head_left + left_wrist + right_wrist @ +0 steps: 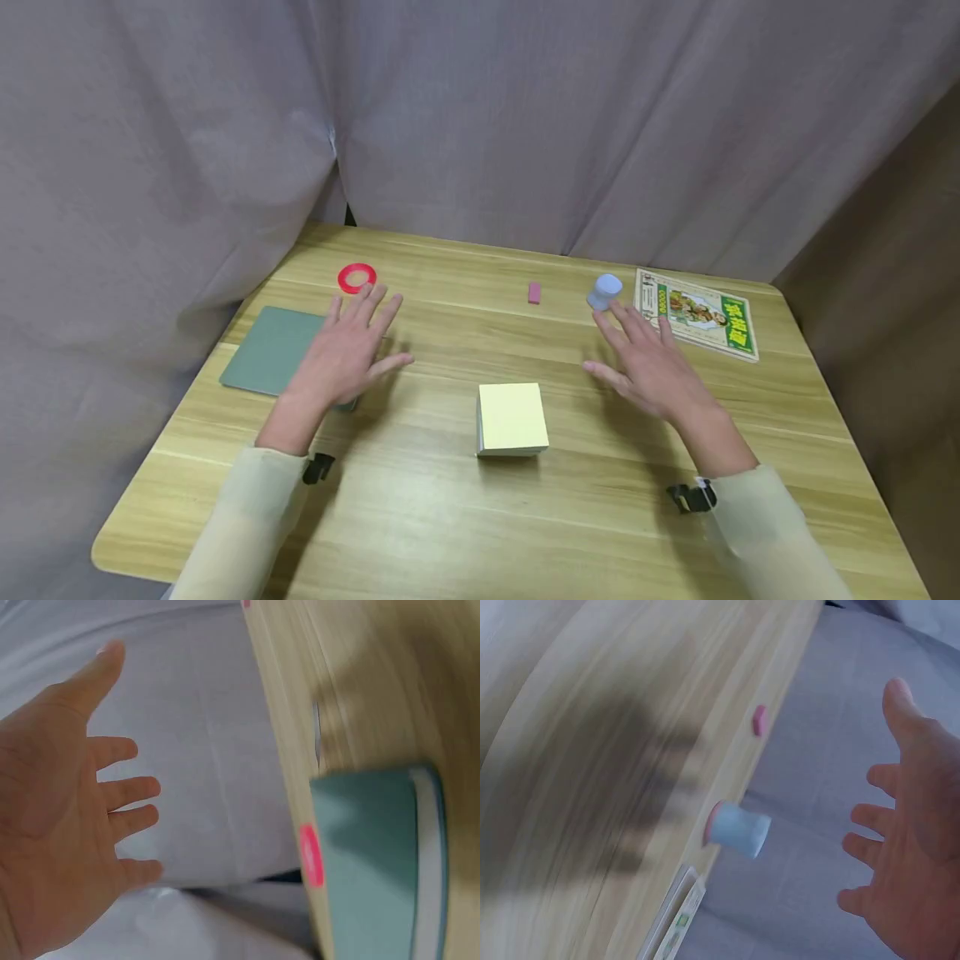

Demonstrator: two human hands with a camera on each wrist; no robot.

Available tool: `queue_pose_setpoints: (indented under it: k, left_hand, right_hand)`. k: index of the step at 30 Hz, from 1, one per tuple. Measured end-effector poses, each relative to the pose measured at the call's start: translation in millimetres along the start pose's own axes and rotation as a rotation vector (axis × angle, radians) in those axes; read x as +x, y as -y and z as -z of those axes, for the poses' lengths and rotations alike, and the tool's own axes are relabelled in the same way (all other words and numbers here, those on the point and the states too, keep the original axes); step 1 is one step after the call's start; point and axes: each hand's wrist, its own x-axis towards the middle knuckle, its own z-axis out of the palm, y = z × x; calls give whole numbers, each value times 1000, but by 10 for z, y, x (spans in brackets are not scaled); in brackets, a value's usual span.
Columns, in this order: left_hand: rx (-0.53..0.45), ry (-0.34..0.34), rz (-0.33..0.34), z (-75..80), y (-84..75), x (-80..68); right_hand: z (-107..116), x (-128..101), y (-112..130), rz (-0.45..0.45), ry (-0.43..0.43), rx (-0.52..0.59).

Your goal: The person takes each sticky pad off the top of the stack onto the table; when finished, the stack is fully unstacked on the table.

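Both hands hover over the wooden table point(420, 517), fingers spread and holding nothing. Nearest, midway between them and a little closer to the person, sits the yellow sticky-note block point(512, 418) — untouched. The left hand point(347, 354) is loose and flat, above the right edge of the green notebook point(272, 348); just past its fingertips lies the red tape ring point(356, 277). The right hand point(651, 367) is splayed too — the pale blue cap point(603, 292) stands just beyond its fingers, the printed booklet point(696, 312) further right, a pink eraser point(534, 292) away to the left.
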Motion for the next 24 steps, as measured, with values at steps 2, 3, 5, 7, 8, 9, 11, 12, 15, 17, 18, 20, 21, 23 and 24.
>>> queue_pose_setpoints:
  k: [2, 3, 5, 7, 8, 9, 11, 12, 15, 17, 18, 20, 21, 23, 24]
  left_hand:
    - [-75, 6, -23, -9, -45, -6]
    - [-142, 11, -38, -18, -84, -10]
    - [-299, 44, -64, -50, -174, -21]
    - [-482, 92, -94, -95, -282, -40]
    - [-567, 122, -104, -121, -343, -50]
    - [-653, 156, -113, -151, -406, -59]
    - [-790, 214, -145, -226, -523, -72]
    - [-848, 236, -162, -266, -583, -78]
    - [-976, 285, -192, -391, -759, -100]
    - [-1007, 289, -191, -466, -866, -119]
    - [-1008, 285, -179, -502, -916, -129]
    - [-1006, 262, -152, -571, -1006, -145]
    - [-1010, 243, -136, -602, -1048, -151]
    - [-1009, 200, -95, -656, -1120, -163]
    - [-1013, 174, -80, -687, -1148, -166]
  right_hand:
    - [35, -1, 63, 16, 11, 60]
    - [55, -2, 104, 27, 14, 92]
    - [103, -13, 206, 51, 25, 176]
    - [154, -30, 337, 80, 40, 266]
    - [175, -43, 409, 98, 47, 306]
    - [189, -57, 480, 114, 52, 342]
    - [214, -85, 630, 154, 75, 396]
    - [215, -102, 702, 180, 86, 407]
    - [184, -142, 889, 258, 122, 395]
    - [145, -162, 984, 298, 152, 380]
    - [119, -167, 1019, 316, 161, 370]
    - [67, -168, 1072, 338, 178, 357]
    - [43, -166, 1089, 347, 183, 351]
    - [-6, -159, 1104, 360, 183, 344]
    - [-26, -154, 1104, 364, 177, 340]
